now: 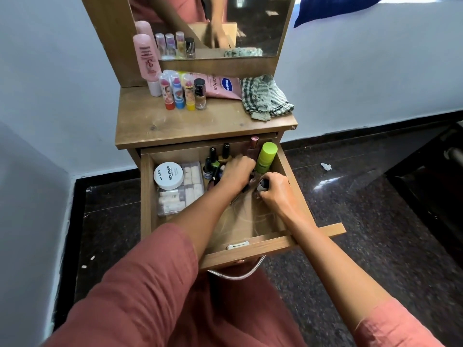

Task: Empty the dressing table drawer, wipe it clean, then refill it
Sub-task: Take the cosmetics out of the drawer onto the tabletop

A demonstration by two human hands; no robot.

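The wooden drawer (pixel 250 249) of the dressing table stands pulled out below me. Both hands are inside it. My left hand (pixel 236 170) is curled over small cosmetic items beside the nail polish bottles (pixel 218 156) at the back; what it holds is hidden. My right hand (pixel 274 187) grips a small dark-capped bottle (pixel 261 185) near the drawer's right side. A green-capped bottle (pixel 266 157) stands at the back right. A white nail polish remover tub (pixel 168 175) sits on a clear plastic box (pixel 190 191) at the left.
The tabletop (pixel 195 126) carries three lip balm sticks (pixel 178 92), a foundation bottle (pixel 200 95), a pink tube (pixel 147 58), a Vaseline tube (pixel 223 86) and a checked cloth (pixel 265 96). A mirror (pixel 250 26) rises behind. Dark floor (pixel 375 221) surrounds the table.
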